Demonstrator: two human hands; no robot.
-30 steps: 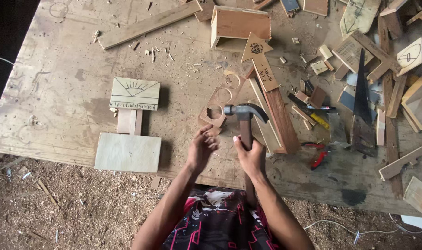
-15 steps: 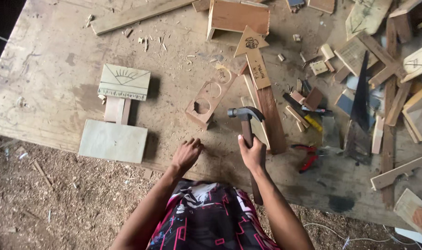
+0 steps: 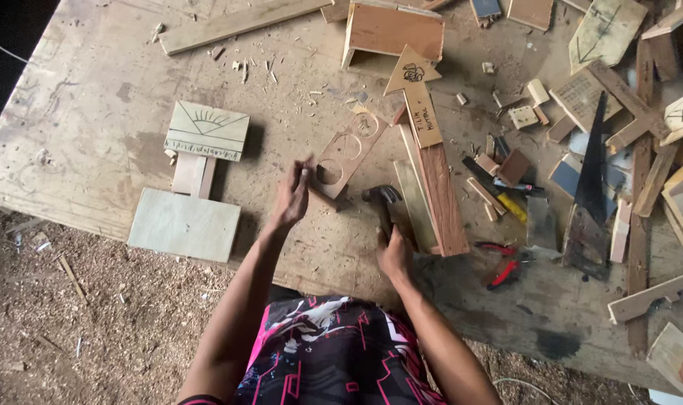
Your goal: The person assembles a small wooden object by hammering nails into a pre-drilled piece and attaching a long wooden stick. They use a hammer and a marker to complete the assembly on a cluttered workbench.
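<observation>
My right hand (image 3: 395, 251) grips the wooden handle of a claw hammer (image 3: 382, 199), whose metal head lies low over the worktable (image 3: 101, 105). My left hand (image 3: 291, 196) reaches forward and touches the near end of a brown wooden piece with round holes (image 3: 346, 152). Right of the hammer lie a pale strip and a reddish plank (image 3: 440, 196) side by side. An arrow-shaped wooden sign (image 3: 418, 101) rests on the plank's far end.
A pale board assembly with a carved sun panel (image 3: 207, 130) and a flat base (image 3: 184, 224) lies to the left. An open wooden box (image 3: 394, 30) stands at the back. Red-handled pliers (image 3: 504, 262), a yellow-handled tool (image 3: 504, 196), a handsaw (image 3: 589, 202) and several offcuts crowd the right side.
My left hand moved from the table's near edge forward to the holed piece. The hammer came down lower toward the table. The view shifted closer.
</observation>
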